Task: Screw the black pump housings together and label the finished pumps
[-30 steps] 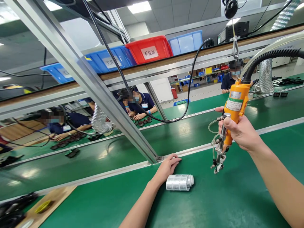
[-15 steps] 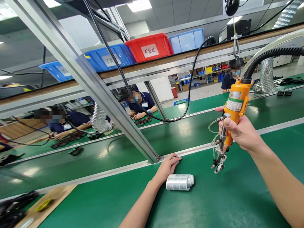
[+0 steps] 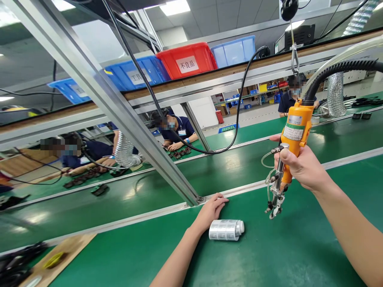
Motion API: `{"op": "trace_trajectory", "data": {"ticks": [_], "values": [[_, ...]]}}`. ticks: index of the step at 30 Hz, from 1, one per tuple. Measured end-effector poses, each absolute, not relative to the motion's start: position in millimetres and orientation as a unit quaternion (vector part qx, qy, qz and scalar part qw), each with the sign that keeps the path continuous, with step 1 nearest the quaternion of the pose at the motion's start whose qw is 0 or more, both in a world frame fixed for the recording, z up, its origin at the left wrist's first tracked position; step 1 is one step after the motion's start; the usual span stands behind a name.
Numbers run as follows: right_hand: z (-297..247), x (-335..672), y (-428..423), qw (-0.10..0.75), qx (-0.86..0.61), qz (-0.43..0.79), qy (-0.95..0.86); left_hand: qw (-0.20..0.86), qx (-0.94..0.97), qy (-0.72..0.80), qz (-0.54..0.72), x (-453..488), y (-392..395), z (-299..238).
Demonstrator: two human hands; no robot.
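My right hand (image 3: 308,169) is wrapped round an orange power screwdriver (image 3: 296,125), held upright with a slight tilt. Its metal nozzle end (image 3: 274,205) hangs over the green work surface (image 3: 269,255), apart from it. A black ribbed hose (image 3: 332,73) and a clear tube run from its top. My left hand (image 3: 211,209) lies on the surface by the foot of the metal post, its fingers stretched and nothing seen in them. Just in front of that wrist sits a roll of silvery labels (image 3: 224,230) on its side.
A slanting aluminium post (image 3: 143,131) stands left of centre. Blue bins and a red bin (image 3: 188,59) line the shelf above. A black cable (image 3: 239,115) loops down. Beyond the metal rail, dark parts (image 3: 99,189) lie on a green belt, with co-workers seated behind. Cardboard (image 3: 68,255) is at lower left.
The screwdriver and my right hand have shifted slightly left. Dark parts on the belt beyond have moved a little right. A co-worker's arm now shows at the left. My left hand has stayed.
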State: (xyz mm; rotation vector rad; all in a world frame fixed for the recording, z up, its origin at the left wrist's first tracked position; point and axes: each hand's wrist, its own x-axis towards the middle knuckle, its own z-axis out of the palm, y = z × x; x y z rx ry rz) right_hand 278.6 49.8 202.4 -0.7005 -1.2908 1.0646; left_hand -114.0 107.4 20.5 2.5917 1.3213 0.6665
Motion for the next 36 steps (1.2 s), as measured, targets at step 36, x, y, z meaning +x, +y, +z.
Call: {"op": "trace_trajectory", "data": {"ticks": [36], "values": [[197.4, 277.1, 52.8, 0.608, -0.310, 0.449, -0.577, 0.062, 0.872, 0.457, 0.162, -110.5, 106.2, 22.3]]}}
